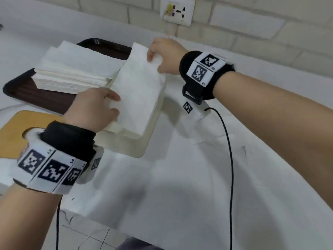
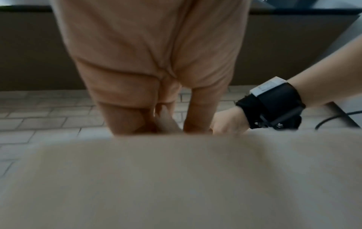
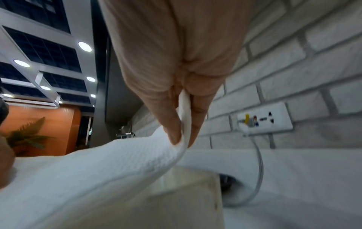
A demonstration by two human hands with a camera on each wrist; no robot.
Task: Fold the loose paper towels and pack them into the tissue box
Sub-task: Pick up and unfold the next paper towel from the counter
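Observation:
A folded bundle of white paper towels [image 1: 138, 98] lies lengthwise over the open cream tissue box [image 1: 144, 145]. My left hand [image 1: 115, 105] grips its near end, thumb on top. My right hand [image 1: 153, 56] pinches its far end and lifts it slightly. In the right wrist view, thumb and finger of the right hand [image 3: 181, 139] clamp the curved towel edge [image 3: 98, 170] above the box corner [image 3: 186, 198]. In the left wrist view, the left hand [image 2: 162, 124] sits on the blurred towel [image 2: 176, 178]. A stack of loose towels [image 1: 72, 73] rests on a dark tray [image 1: 41, 100].
A wooden box lid [image 1: 16, 130] with an oval slot lies at the left, partly under my left wrist. A black cable [image 1: 231, 159] runs across the white table on the right. A wall socket [image 1: 177, 11] sits on the brick wall behind.

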